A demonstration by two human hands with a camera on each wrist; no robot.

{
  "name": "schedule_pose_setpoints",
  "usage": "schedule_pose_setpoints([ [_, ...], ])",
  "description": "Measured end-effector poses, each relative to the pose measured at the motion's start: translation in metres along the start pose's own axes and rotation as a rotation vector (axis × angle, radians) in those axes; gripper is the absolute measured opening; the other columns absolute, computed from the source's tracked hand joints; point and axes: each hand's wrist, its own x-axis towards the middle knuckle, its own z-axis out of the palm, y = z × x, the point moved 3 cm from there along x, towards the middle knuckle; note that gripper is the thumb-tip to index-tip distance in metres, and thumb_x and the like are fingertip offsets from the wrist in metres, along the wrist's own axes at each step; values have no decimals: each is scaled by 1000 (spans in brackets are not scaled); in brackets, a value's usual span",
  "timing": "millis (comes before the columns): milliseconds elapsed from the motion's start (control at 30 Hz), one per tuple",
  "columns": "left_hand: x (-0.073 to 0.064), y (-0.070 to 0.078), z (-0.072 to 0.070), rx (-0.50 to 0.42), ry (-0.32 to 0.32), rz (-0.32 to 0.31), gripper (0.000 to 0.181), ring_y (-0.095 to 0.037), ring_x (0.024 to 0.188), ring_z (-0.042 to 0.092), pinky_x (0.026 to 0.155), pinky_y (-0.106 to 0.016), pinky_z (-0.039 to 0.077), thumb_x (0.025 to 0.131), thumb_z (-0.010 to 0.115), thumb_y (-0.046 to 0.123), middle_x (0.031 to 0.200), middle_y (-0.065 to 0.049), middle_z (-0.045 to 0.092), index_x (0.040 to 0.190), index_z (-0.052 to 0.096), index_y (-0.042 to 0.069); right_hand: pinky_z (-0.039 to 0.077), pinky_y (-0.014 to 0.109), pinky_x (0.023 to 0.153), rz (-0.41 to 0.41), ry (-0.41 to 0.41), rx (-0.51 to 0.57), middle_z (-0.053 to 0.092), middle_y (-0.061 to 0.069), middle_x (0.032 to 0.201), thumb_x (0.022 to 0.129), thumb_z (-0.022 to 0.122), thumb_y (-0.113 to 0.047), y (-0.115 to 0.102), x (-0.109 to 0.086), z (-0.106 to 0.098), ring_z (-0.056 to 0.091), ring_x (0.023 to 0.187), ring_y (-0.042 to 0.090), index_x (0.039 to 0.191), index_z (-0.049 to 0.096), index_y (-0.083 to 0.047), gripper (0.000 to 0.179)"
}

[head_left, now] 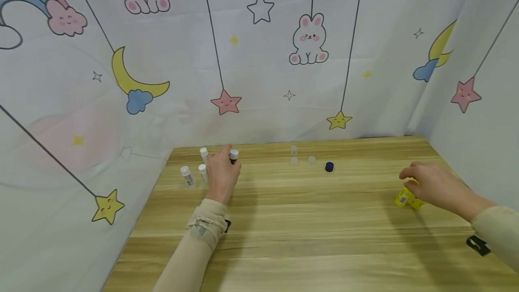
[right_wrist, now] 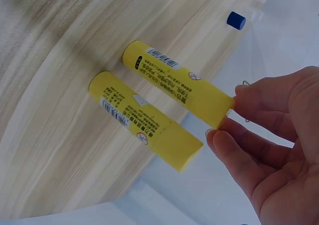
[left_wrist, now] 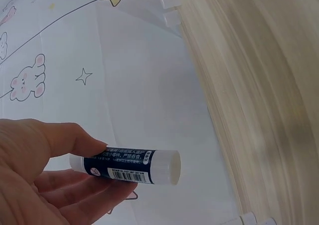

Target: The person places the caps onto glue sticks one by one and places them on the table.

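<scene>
My left hand holds a glue stick with a dark blue label and white ends between thumb and fingers, at the back left of the table. Three white tubes stand beside that hand, partly hidden by it. Over on the right, my right hand pinches the top end of a yellow glue stick with its fingertips. A second yellow glue stick stands close beside the first, apart from the fingers.
Several small caps sit near the back middle of the wooden table: translucent caps and a dark blue cap. Behind the table hangs a printed white curtain, which also runs along both sides.
</scene>
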Motion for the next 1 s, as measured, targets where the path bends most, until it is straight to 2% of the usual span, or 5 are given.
schedule_pose_setpoints([
  [133, 0, 3, 0, -14, 3, -2, 39, -32, 82, 70, 102, -57, 42, 85, 72, -2, 93, -16, 74, 124, 66, 0, 50, 32, 54, 13, -15, 8, 67, 10, 96, 86, 76, -6, -2, 3, -3, 60, 65, 12, 102, 75, -3, 17],
  [367, 0, 9, -2, -23, 18, 27, 43, -31, 83, 71, 99, -56, 44, 85, 72, -1, 98, -17, 74, 128, 64, 1, 56, 51, 69, -4, 29, -19, 72, 13, 99, 86, 77, -8, -9, 17, -9, 69, 84, 34, 100, 76, -4, 15],
  [567, -3, 11, 0, -15, 21, 49, 48, -33, 86, 70, 91, -59, 45, 84, 74, -2, 104, -16, 72, 130, 63, 3, 55, 50, 68, -29, 53, -19, 71, 13, 99, 86, 78, -9, -24, 35, -9, 69, 82, 33, 99, 76, -5, 14],
  [833, -10, 13, 3, -16, 30, 60, 52, -35, 80, 69, 80, -56, 47, 82, 74, -3, 98, -20, 72, 132, 60, 1, 55, 52, 74, -43, 74, 38, 73, 11, 99, 88, 74, -9, -43, 58, 0, 69, 87, 32, 101, 77, -6, 13],
  [1000, -13, 17, 3, -21, 23, 46, 38, -33, 74, 70, 80, -52, 50, 82, 75, -1, 92, -19, 72, 118, 62, -3, 55, 49, 74, -63, 71, 57, 73, 9, 99, 89, 74, -10, -54, 73, 10, 69, 88, 31, 101, 77, -7, 13],
])
